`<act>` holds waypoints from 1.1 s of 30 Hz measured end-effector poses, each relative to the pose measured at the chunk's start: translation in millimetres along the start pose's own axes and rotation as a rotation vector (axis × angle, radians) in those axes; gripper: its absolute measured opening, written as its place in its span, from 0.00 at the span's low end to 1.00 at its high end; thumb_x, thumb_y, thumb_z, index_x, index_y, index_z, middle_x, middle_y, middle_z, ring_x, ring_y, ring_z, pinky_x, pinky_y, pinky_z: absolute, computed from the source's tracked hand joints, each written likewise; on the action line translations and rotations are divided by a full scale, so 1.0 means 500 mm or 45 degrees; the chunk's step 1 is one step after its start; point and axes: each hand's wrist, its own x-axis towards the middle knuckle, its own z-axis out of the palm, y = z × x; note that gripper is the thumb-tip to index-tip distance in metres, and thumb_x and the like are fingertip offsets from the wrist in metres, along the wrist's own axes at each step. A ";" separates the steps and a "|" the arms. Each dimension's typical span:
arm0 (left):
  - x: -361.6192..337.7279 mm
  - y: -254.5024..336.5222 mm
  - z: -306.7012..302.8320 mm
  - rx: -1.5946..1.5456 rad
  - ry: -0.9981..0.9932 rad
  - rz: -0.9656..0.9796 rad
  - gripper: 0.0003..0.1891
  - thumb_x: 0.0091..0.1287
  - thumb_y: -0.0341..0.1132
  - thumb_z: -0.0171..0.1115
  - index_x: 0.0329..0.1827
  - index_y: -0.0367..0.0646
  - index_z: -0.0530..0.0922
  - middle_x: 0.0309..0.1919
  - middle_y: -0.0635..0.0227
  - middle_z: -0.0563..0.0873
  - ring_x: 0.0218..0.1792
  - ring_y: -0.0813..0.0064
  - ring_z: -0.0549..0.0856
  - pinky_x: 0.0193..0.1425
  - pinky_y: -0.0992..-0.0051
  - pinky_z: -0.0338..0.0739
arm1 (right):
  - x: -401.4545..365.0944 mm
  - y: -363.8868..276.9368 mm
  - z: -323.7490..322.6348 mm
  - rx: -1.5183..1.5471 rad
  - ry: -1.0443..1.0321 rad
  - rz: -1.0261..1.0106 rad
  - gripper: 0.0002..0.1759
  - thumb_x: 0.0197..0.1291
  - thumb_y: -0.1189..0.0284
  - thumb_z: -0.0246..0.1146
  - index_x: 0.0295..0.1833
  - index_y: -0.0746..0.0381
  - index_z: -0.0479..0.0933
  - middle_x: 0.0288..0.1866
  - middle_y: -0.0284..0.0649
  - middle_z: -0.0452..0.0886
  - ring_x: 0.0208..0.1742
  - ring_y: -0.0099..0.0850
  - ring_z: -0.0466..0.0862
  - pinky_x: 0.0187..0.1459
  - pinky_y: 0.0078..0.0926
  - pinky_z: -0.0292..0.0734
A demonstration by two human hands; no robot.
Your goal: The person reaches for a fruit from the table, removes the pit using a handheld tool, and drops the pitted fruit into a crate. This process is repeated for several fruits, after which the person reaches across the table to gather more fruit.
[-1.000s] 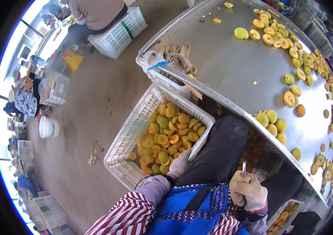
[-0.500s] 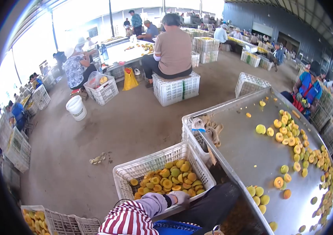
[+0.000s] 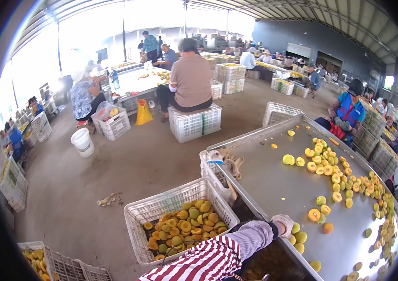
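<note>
My left hand (image 3: 283,225), in a pale glove below a striped sleeve, is at the near rim of the metal table (image 3: 259,196). Beside its fingers lie several whole yellow-green fruits (image 3: 299,237) that look like apricots. The fingers are too curled from view to tell whether they hold anything. Left of my arm, a white plastic crate (image 3: 135,220) holds many halved fruits (image 3: 185,226) with orange flesh. More halves (image 3: 337,178) are spread over the table's far and right side. My right hand is not in view.
Cloth gloves (image 3: 230,161) lie on the table's left corner, above another white crate (image 3: 210,171). A person in a blue vest (image 3: 350,112) sits across the table. Another sits on an upturned crate (image 3: 195,122). A white bucket (image 3: 83,143) stands on the floor.
My left hand has moved from the near rim of the fruit crate, up and right, to the table's edge by the whole fruits. The view has shifted right.
</note>
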 end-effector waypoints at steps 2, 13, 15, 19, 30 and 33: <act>0.026 0.013 0.019 0.029 -0.051 0.094 0.31 0.55 0.54 0.73 0.62 0.49 0.85 0.59 0.55 0.87 0.61 0.56 0.85 0.67 0.57 0.79 | -0.007 -0.008 -0.007 0.087 0.144 -0.009 0.15 0.73 0.72 0.61 0.62 0.64 0.75 0.33 0.28 0.79 0.31 0.18 0.76 0.34 0.16 0.71; 0.069 0.067 0.034 0.176 -0.063 0.101 0.32 0.56 0.55 0.72 0.63 0.53 0.81 0.64 0.51 0.77 0.67 0.51 0.78 0.69 0.54 0.75 | -0.030 0.001 -0.032 0.221 0.498 -0.171 0.14 0.71 0.75 0.61 0.61 0.61 0.75 0.29 0.26 0.74 0.24 0.16 0.70 0.26 0.15 0.65; 0.083 0.050 0.059 0.156 0.164 0.111 0.33 0.56 0.55 0.71 0.64 0.54 0.80 0.64 0.50 0.78 0.66 0.51 0.78 0.69 0.53 0.74 | -0.033 0.001 -0.035 0.241 0.563 -0.258 0.14 0.71 0.75 0.61 0.60 0.61 0.75 0.30 0.27 0.75 0.25 0.16 0.71 0.28 0.15 0.66; 0.075 0.030 0.041 -0.350 0.147 0.213 0.30 0.63 0.50 0.70 0.65 0.44 0.78 0.51 0.58 0.83 0.54 0.61 0.84 0.59 0.61 0.81 | -0.046 -0.032 -0.044 0.199 0.767 -0.037 0.13 0.62 0.74 0.63 0.51 0.67 0.78 0.28 0.34 0.79 0.26 0.20 0.77 0.30 0.19 0.72; -0.196 0.127 0.089 -2.143 -0.679 0.409 0.35 0.78 0.62 0.48 0.70 0.38 0.73 0.59 0.54 0.84 0.52 0.66 0.87 0.48 0.70 0.87 | -0.051 -0.024 -0.086 -0.353 0.865 -0.167 0.19 0.61 0.61 0.72 0.49 0.62 0.79 0.29 0.47 0.84 0.30 0.43 0.87 0.36 0.34 0.80; -0.243 0.163 0.090 -1.928 -0.436 0.332 0.41 0.75 0.68 0.48 0.68 0.34 0.74 0.54 0.53 0.86 0.51 0.64 0.87 0.51 0.67 0.85 | -0.051 -0.026 -0.082 -0.403 0.933 -0.235 0.18 0.61 0.62 0.72 0.47 0.63 0.79 0.28 0.47 0.84 0.30 0.43 0.88 0.34 0.34 0.80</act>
